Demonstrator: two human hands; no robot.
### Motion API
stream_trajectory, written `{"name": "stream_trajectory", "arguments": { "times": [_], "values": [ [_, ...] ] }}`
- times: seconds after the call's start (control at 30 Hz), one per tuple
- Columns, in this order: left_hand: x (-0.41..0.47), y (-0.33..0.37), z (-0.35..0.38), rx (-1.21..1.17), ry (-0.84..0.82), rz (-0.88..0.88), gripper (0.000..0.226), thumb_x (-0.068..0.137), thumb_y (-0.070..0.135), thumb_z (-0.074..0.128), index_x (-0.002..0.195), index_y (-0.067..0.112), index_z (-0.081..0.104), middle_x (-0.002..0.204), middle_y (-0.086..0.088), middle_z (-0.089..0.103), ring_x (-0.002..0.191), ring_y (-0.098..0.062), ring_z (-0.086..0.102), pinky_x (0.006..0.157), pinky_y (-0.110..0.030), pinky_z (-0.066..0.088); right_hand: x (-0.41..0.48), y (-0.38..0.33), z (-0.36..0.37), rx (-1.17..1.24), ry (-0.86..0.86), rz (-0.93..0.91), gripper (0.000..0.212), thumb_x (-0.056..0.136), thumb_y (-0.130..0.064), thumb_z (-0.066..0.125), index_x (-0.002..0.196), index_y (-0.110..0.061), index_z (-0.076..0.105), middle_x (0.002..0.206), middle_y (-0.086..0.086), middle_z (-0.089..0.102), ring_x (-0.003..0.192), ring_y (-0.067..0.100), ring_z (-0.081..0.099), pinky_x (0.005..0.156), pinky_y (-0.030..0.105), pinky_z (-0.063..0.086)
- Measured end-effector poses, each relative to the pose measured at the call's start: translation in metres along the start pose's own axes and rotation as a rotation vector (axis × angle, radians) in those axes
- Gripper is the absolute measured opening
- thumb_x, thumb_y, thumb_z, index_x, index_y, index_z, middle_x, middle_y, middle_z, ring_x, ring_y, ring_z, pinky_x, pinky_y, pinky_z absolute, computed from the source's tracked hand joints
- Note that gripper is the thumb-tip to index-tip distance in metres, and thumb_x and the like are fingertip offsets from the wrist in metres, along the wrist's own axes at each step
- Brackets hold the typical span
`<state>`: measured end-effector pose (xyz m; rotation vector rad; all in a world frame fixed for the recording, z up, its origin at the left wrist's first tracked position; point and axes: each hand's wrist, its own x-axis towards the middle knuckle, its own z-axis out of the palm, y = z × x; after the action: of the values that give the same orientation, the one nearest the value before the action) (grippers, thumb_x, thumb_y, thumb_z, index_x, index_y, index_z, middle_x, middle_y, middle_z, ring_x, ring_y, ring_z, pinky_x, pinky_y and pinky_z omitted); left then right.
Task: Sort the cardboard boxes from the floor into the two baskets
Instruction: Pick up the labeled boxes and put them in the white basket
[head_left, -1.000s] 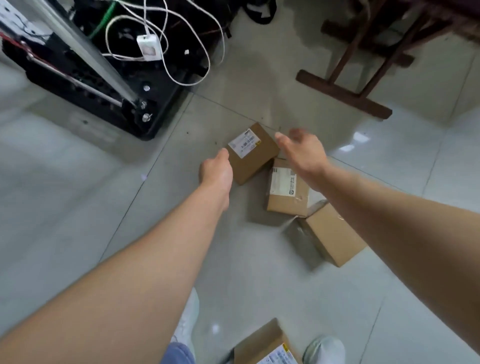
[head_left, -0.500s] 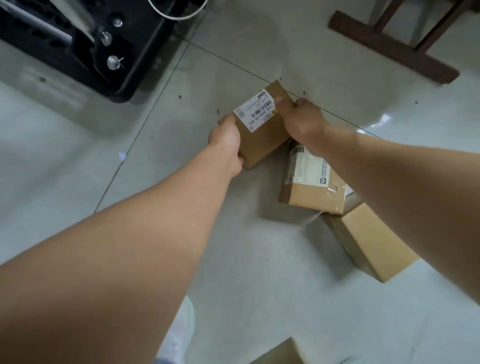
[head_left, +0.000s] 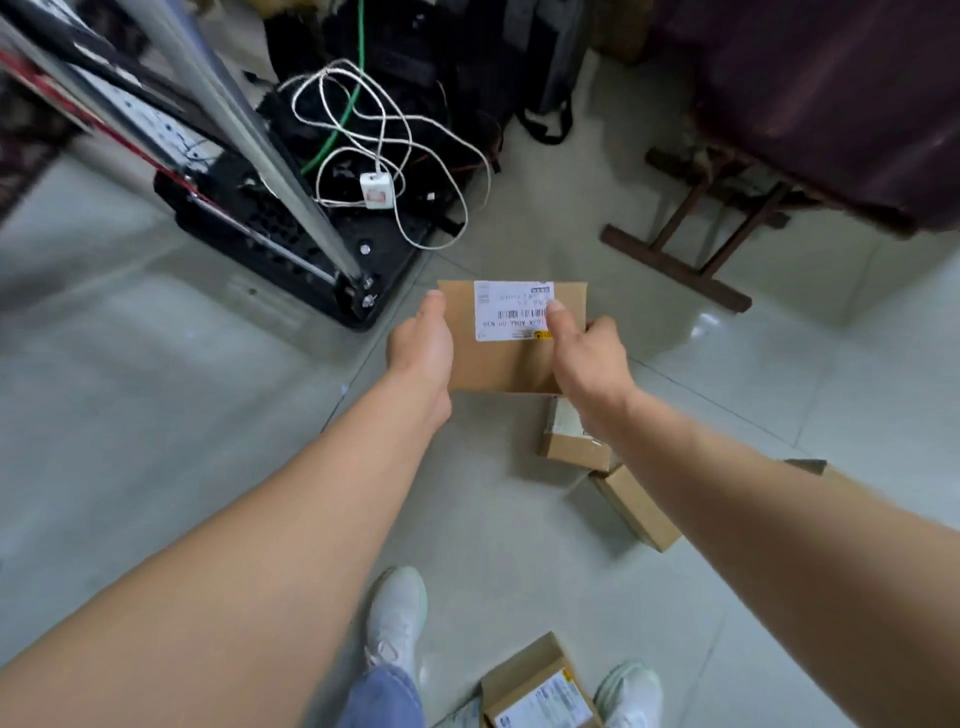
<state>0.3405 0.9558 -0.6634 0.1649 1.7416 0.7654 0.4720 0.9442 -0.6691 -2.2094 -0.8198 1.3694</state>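
Note:
A brown cardboard box (head_left: 498, 364) with a white barcode label is held up off the floor between both hands. My left hand (head_left: 422, 345) grips its left side and my right hand (head_left: 587, 356) grips its right side, thumb on the label. Below it on the tiles lie a labelled box (head_left: 574, 447) and a plain box (head_left: 636, 506), both partly hidden by my right arm. Another labelled box (head_left: 540, 688) lies between my feet. No basket is in view.
A black base with metal poles (head_left: 291, 244) and tangled white cable (head_left: 384, 156) stands at the left back. A dark wooden stand (head_left: 685, 254) under dark cloth is at the right back. My white shoes (head_left: 397, 618) stand on pale floor tiles.
Both hands closed on the labelled box and lifted it off the floor, turning it level. The view has pulled back and up, showing my feet and more of the room.

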Motion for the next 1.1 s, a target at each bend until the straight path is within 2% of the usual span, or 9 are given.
{"name": "stream_trajectory", "arguments": {
  "times": [0.1, 0.2, 0.4, 0.57, 0.67, 0.73, 0.83, 0.97, 1.1],
  "values": [
    [-0.067, 0.05, -0.019, -0.003, -0.031, 0.057, 0.029, 0.096, 0.033, 0.047, 0.072, 0.017, 0.048, 0.068, 0.007, 0.051, 0.06, -0.011, 0.047, 0.058, -0.024, 0.036, -0.059, -0.051, -0.032, 0.102, 0.013, 0.026, 0.057, 0.095, -0.046, 0.046, 0.13, -0.001, 0.038, 0.115, 0.006, 0.051, 0.099, 0.02, 0.048, 0.081, 0.027, 0.035],
    [-0.132, 0.101, -0.041, 0.006, -0.068, 0.108, 0.03, 0.093, 0.03, 0.049, 0.067, 0.018, 0.049, 0.067, 0.005, 0.053, 0.06, -0.015, 0.048, 0.055, -0.023, 0.035, -0.121, -0.104, -0.055, 0.175, 0.048, -0.014, 0.061, 0.094, -0.046, 0.046, 0.138, -0.005, 0.034, 0.129, 0.006, 0.051, 0.109, 0.02, 0.051, 0.087, 0.03, 0.039],
    [-0.257, 0.182, -0.083, -0.001, -0.124, 0.207, 0.026, 0.093, 0.036, 0.047, 0.075, 0.018, 0.051, 0.081, -0.002, 0.054, 0.076, -0.02, 0.051, 0.071, -0.035, 0.043, -0.243, -0.178, -0.101, 0.295, 0.097, -0.088, 0.067, 0.085, -0.061, 0.043, 0.135, -0.017, 0.041, 0.135, 0.005, 0.047, 0.112, 0.021, 0.054, 0.099, 0.042, 0.044],
    [-0.347, 0.209, -0.123, -0.008, -0.215, 0.226, 0.031, 0.095, 0.043, 0.047, 0.087, 0.015, 0.057, 0.089, -0.003, 0.062, 0.073, -0.02, 0.059, 0.074, -0.036, 0.052, -0.336, -0.21, -0.133, 0.37, 0.144, -0.142, 0.062, 0.089, -0.061, 0.041, 0.135, -0.018, 0.043, 0.136, 0.003, 0.043, 0.111, 0.02, 0.051, 0.084, 0.034, 0.039],
    [-0.393, 0.212, -0.146, -0.024, -0.27, 0.223, 0.042, 0.094, 0.05, 0.046, 0.105, 0.013, 0.063, 0.101, -0.006, 0.068, 0.076, -0.021, 0.064, 0.07, -0.037, 0.055, -0.391, -0.222, -0.151, 0.351, 0.157, -0.211, 0.065, 0.079, -0.067, 0.038, 0.122, -0.021, 0.053, 0.13, 0.005, 0.047, 0.104, 0.019, 0.052, 0.076, 0.032, 0.037],
    [-0.424, 0.208, -0.164, -0.041, -0.276, 0.244, 0.044, 0.093, 0.053, 0.047, 0.108, 0.016, 0.063, 0.104, -0.005, 0.069, 0.079, -0.021, 0.064, 0.067, -0.034, 0.054, -0.429, -0.227, -0.162, 0.326, 0.155, -0.257, 0.073, 0.069, -0.072, 0.033, 0.117, -0.023, 0.057, 0.127, 0.007, 0.049, 0.106, 0.02, 0.053, 0.075, 0.034, 0.039],
    [-0.464, 0.19, -0.188, -0.08, -0.252, 0.311, 0.042, 0.089, 0.057, 0.051, 0.105, 0.02, 0.063, 0.103, -0.005, 0.07, 0.086, -0.022, 0.065, 0.074, -0.037, 0.054, -0.478, -0.218, -0.177, 0.266, 0.162, -0.364, 0.06, 0.086, -0.064, 0.032, 0.114, -0.017, 0.059, 0.12, 0.012, 0.056, 0.109, 0.031, 0.054, 0.084, 0.04, 0.045],
    [-0.518, 0.146, -0.22, -0.114, -0.228, 0.363, 0.046, 0.082, 0.062, 0.056, 0.107, 0.024, 0.063, 0.11, -0.002, 0.069, 0.102, -0.025, 0.063, 0.093, -0.048, 0.048, -0.539, -0.182, -0.196, 0.339, 0.112, -0.378, 0.051, 0.087, -0.066, 0.036, 0.093, -0.019, 0.056, 0.116, 0.009, 0.058, 0.097, 0.026, 0.059, 0.07, 0.035, 0.045],
    [-0.559, 0.1, -0.251, -0.183, -0.195, 0.404, 0.044, 0.083, 0.061, 0.057, 0.106, 0.024, 0.064, 0.103, -0.001, 0.071, 0.095, -0.025, 0.067, 0.083, -0.043, 0.054, -0.587, -0.145, -0.207, 0.406, 0.052, -0.4, 0.06, 0.085, -0.066, 0.042, 0.115, -0.015, 0.053, 0.109, 0.003, 0.061, 0.095, 0.018, 0.06, 0.068, 0.031, 0.045]
  ]
}}
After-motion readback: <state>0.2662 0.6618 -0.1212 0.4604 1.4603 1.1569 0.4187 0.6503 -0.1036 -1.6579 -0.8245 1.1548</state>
